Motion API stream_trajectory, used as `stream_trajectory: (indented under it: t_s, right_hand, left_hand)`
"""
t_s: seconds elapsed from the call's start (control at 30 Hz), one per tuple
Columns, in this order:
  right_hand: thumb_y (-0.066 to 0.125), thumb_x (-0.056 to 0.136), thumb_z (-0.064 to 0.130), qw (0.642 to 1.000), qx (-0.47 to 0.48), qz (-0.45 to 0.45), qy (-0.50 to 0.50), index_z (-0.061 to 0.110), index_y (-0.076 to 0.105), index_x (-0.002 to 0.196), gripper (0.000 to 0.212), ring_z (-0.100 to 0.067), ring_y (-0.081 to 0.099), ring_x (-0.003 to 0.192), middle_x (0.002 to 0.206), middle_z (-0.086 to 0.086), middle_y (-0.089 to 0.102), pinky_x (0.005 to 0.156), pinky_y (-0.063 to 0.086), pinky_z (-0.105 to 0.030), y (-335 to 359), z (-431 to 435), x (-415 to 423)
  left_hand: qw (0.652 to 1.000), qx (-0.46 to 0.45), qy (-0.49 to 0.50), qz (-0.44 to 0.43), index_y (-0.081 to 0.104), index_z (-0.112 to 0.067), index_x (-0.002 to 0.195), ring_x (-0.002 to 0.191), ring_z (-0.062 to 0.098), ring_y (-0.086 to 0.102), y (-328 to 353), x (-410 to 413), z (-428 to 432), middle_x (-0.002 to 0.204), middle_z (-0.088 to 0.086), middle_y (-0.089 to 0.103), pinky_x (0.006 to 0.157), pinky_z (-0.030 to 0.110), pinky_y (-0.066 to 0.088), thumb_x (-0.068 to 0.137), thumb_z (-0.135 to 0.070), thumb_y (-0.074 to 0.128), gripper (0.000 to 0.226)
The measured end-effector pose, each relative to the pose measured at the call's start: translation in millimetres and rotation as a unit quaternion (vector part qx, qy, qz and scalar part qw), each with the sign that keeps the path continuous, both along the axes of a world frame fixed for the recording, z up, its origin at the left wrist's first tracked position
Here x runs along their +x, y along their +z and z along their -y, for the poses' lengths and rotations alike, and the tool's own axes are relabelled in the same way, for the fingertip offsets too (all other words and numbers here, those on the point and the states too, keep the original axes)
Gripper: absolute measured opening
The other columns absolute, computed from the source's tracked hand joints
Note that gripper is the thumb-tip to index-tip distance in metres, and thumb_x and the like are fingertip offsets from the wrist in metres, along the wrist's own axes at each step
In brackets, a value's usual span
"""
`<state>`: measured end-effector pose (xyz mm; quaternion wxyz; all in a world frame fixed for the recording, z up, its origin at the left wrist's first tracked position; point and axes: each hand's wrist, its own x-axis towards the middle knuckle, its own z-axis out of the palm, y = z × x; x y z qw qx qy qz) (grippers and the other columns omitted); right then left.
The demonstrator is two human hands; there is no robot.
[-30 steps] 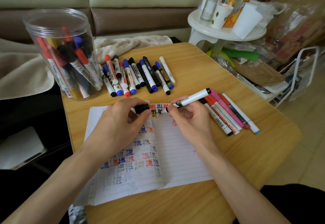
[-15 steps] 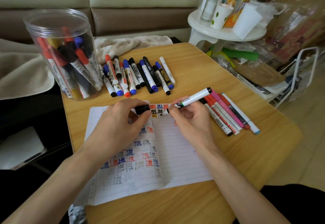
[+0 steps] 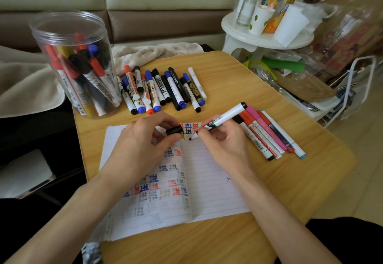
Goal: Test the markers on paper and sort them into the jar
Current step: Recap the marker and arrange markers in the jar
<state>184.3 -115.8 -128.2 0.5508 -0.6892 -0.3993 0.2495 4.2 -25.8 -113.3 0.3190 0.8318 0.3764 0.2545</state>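
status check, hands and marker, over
Right hand holds white marker, tip at paper. Left hand pinches black cap. Loose markers lie beside jar.

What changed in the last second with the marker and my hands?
The right hand tilted the white marker so its tip dropped slightly toward the person, down to the lined paper just below the test marks. Nothing was picked up or released. The left hand still pinches the black cap. The jar and the loose markers stayed put.
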Motion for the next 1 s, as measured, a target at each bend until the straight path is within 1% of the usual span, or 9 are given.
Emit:
stream_trajectory:
  t_s: [0.13, 0.23, 0.3, 0.4, 0.5, 0.7, 0.87, 0.93, 1.0]
  right_hand:
    - [0.074, 0.093, 0.01, 0.998, 0.018, -0.063, 0.001, 0.014, 0.074, 0.097, 0.006, -0.011, 0.067, 0.072, 0.079, 0.001, 0.075, 0.067, 0.056, -0.026, 4.8, 1.9, 1.2]
    - [0.07, 0.097, 0.012, 0.989, 0.04, -0.139, 0.004, 0.013, 0.073, 0.096, 0.004, -0.012, 0.064, 0.066, 0.076, -0.007, 0.074, 0.06, 0.051, -0.02, 13.3, 5.6, 0.6]
    - [0.069, 0.098, 0.015, 0.985, 0.045, -0.167, 0.002, 0.015, 0.074, 0.094, 0.007, -0.014, 0.062, 0.064, 0.075, -0.008, 0.073, 0.059, 0.046, -0.022, 16.6, 8.1, 0.8]
    - [0.069, 0.099, 0.018, 0.985, 0.045, -0.168, 0.019, 0.017, 0.075, 0.096, 0.007, -0.018, 0.063, 0.065, 0.078, -0.01, 0.075, 0.061, 0.044, -0.03, 16.5, 10.7, 0.8]
    - [0.069, 0.099, 0.017, 0.986, 0.045, -0.152, 0.043, 0.017, 0.073, 0.099, 0.004, -0.022, 0.065, 0.065, 0.083, -0.013, 0.077, 0.06, 0.043, -0.032, 16.7, 13.6, -2.1]
    - [0.077, 0.093, 0.021, 0.984, 0.042, -0.146, 0.088, 0.016, 0.077, 0.103, 0.011, -0.018, 0.063, 0.073, 0.091, -0.016, 0.077, 0.065, 0.046, -0.031, 17.9, 19.4, 2.5]
    - [0.078, 0.083, 0.04, 0.972, 0.016, -0.218, 0.087, 0.02, 0.078, 0.11, 0.034, -0.016, 0.057, 0.073, 0.084, -0.007, 0.067, 0.065, 0.046, -0.028, 28.3, 21.5, 18.5]
    - [0.073, 0.088, 0.033, 0.961, 0.04, -0.269, 0.051, 0.011, 0.075, 0.107, 0.03, -0.016, 0.055, 0.069, 0.08, -0.006, 0.064, 0.062, 0.043, -0.028, 31.3, 21.7, 27.4]
    - [0.073, 0.092, 0.025, 0.969, 0.042, -0.238, 0.045, 0.007, 0.074, 0.105, 0.023, -0.018, 0.059, 0.072, 0.08, -0.007, 0.065, 0.064, 0.045, -0.029, 30.8, 24.5, 36.6]
  left_hand:
    - [1.0, 0.024, -0.005, -0.016, 0.066, -0.045, 0.105, 0.087, -0.008, 0.059, 0.7, 1.1, 2.0, 0.09, -0.029, 0.065, 0.067, 0.011, 0.041, 0.088, -0.041, 0.074, 0.019]
    - [0.999, 0.03, -0.009, -0.019, 0.066, -0.045, 0.107, 0.084, -0.006, 0.059, 0.6, 1.2, 2.3, 0.091, -0.026, 0.066, 0.068, 0.013, 0.043, 0.089, -0.042, 0.073, 0.02]
    - [0.999, 0.028, -0.01, -0.018, 0.065, -0.046, 0.107, 0.085, -0.008, 0.059, 0.5, 1.3, 2.2, 0.091, -0.027, 0.066, 0.068, 0.013, 0.042, 0.09, -0.041, 0.073, 0.02]
    - [0.999, 0.03, -0.015, -0.001, 0.065, -0.048, 0.105, 0.088, -0.009, 0.058, 0.2, 2.1, 3.3, 0.09, -0.029, 0.065, 0.067, 0.011, 0.042, 0.09, -0.039, 0.073, 0.019]
    - [0.999, 0.035, -0.027, 0.017, 0.068, -0.045, 0.105, 0.09, -0.007, 0.061, 0.5, 3.9, 5.0, 0.091, -0.028, 0.066, 0.07, 0.011, 0.047, 0.09, -0.039, 0.072, 0.018]
    - [0.998, 0.034, -0.036, 0.048, 0.069, -0.045, 0.11, 0.086, -0.004, 0.064, 5.9, 5.2, 7.2, 0.093, -0.024, 0.069, 0.069, 0.007, 0.046, 0.083, -0.058, 0.057, 0.032]
    - [0.998, 0.029, 0.0, 0.05, 0.068, -0.045, 0.106, 0.085, -0.009, 0.061, 9.1, 6.3, 3.0, 0.091, -0.025, 0.068, 0.068, 0.002, 0.042, 0.091, -0.038, 0.071, 0.017]
    - [0.998, 0.026, 0.011, 0.051, 0.068, -0.044, 0.107, 0.085, -0.014, 0.058, 9.9, 5.5, 2.0, 0.092, -0.028, 0.067, 0.066, -0.001, 0.04, 0.09, -0.038, 0.072, 0.018]
    - [0.998, 0.023, 0.009, 0.057, 0.068, -0.046, 0.105, 0.084, -0.013, 0.06, 10.1, 4.3, 1.2, 0.089, -0.028, 0.067, 0.065, 0.0, 0.04, 0.09, -0.039, 0.072, 0.017]
